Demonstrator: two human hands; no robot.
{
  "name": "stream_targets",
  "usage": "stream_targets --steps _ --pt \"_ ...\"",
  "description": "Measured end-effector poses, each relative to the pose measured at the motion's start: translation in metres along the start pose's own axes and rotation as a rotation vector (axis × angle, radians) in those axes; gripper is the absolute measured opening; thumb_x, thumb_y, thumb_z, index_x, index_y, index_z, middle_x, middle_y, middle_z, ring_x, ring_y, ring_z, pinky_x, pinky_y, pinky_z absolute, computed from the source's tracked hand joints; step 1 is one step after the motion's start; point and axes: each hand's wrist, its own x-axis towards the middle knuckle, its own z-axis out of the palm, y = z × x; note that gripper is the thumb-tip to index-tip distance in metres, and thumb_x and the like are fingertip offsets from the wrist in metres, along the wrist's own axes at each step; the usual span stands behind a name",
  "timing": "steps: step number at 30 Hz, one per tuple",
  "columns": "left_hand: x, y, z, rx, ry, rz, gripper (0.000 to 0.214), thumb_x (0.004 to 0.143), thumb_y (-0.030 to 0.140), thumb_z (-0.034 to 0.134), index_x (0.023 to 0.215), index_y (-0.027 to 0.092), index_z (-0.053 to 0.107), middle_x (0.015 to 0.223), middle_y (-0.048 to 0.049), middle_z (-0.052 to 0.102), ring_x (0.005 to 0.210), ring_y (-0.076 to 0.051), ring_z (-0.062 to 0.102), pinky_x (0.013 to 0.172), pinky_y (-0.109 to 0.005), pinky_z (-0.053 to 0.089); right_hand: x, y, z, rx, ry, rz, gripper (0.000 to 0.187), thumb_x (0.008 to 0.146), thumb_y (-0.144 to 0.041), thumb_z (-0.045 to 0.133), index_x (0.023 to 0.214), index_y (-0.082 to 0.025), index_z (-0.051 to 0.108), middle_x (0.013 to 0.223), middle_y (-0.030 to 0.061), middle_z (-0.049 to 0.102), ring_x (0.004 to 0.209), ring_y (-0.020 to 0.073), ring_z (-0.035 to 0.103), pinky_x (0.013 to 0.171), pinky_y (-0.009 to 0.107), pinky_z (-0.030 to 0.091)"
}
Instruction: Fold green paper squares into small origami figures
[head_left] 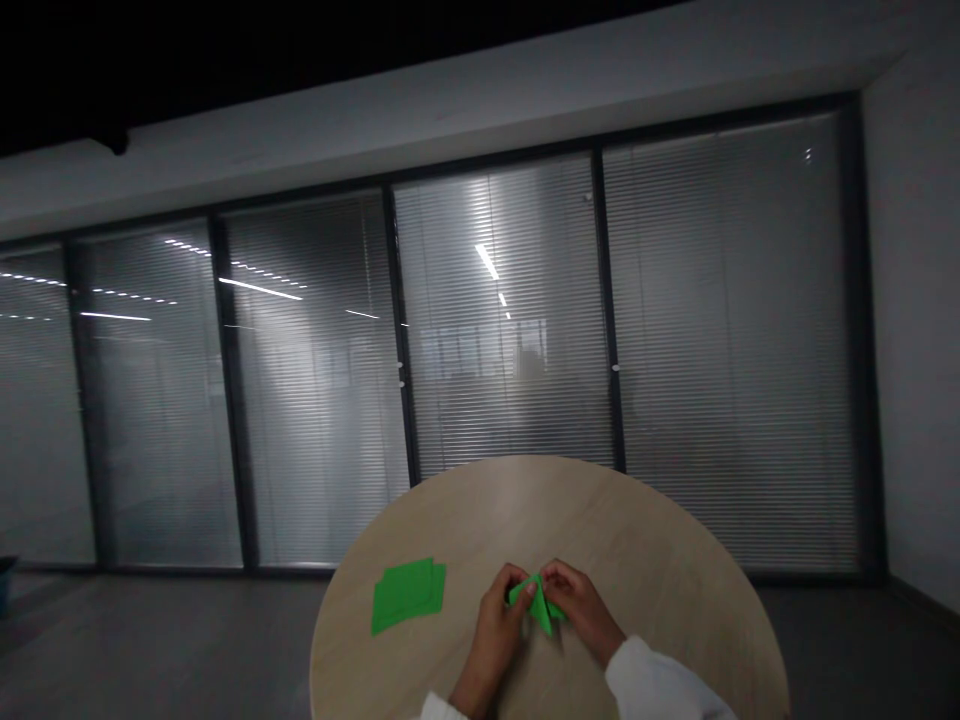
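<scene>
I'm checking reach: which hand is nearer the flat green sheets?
Left. The left hand is right of the green sheets, with table between; the right hand is farther right.

Left hand (498, 608) and right hand (583, 602) are partly hiding the folded paper (543, 614). Frame is cutting off near edge of worktop (397, 685). Blinds (499, 440) are blurring shapes (531, 366) beyond.

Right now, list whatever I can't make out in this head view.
All in the head view:
Folded green paper: partly covered by the left hand and right hand.
Green sheets: exact count hidden by their overlap.
Round table: near rim cut off by the bottom edge.
Blue object: cut off by the left edge.
Shapes beyond the blinds: blurred by slats.
</scene>
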Motion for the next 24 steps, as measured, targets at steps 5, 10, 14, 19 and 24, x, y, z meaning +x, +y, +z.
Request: stream_targets --steps 5,10,14,19,24 --pt "0.0006 -0.0013 -0.0002 -0.001 0.011 -0.022 0.029 0.072 0.046 0.068 0.068 0.019 0.057 0.067 0.0005 0.057 0.068 -0.017 0.052 0.065 -0.025 0.041 0.0013 0.0067 -0.0025 -0.03 -0.02 -0.011 0.04 0.073 -0.059 0.063 0.071 -0.019 0.06 0.065 -0.0018 0.058 0.065 0.0164 0.054 0.061 0.025 0.04" --pt "0.0021 -0.0071 -0.0005 -0.045 -0.008 -0.041 0.027 0.065 0.041 0.074 0.071 0.019 0.058 0.067 0.0023 0.056 0.066 -0.016 0.051 0.064 -0.024 0.04 -0.0003 0.0056 -0.0041 -0.121 -0.008 -0.042 0.036 0.079 -0.055 0.059 0.07 -0.02 0.062 0.068 -0.001 0.062 0.07 0.0177 0.057 0.065 0.025 0.042" --pt "0.0013 -0.0037 -0.0013 -0.064 0.005 -0.052 0.027 0.062 0.033 0.077 0.078 0.02 0.059 0.07 0.0021 0.058 0.07 -0.017 0.054 0.065 -0.024 0.041 -0.0026 -0.0004 -0.0043 -0.132 -0.019 -0.047 0.035 0.079 -0.054 0.06 0.073 -0.02 0.065 0.071 0.0 0.065 0.072 0.0188 0.059 0.067 0.027 0.044" --pt "0.0006 0.0013 -0.0019 -0.044 0.022 -0.091 0.035 0.057 0.024 0.078 0.088 0.021 0.06 0.071 0.0023 0.06 0.072 -0.018 0.058 0.067 -0.025 0.043 -0.0034 0.0014 -0.0042 -0.101 -0.014 -0.008 0.03 0.071 -0.048 0.071 0.08 -0.02 0.069 0.075 0.003 0.07 0.073 0.0218 0.064 0.067 0.029 0.047" --pt "0.0007 -0.0013 -0.0038 0.018 -0.002 -0.083 0.031 0.061 0.017 0.072 0.089 0.021 0.06 0.072 0.0008 0.066 0.072 -0.019 0.062 0.068 -0.026 0.044 -0.0037 0.0 -0.0066 -0.218 0.01 -0.079 0.022 0.075 -0.042 0.07 0.081 -0.022 0.074 0.082 0.0052 0.073 0.081 0.024 0.065 0.075 0.032 0.048"
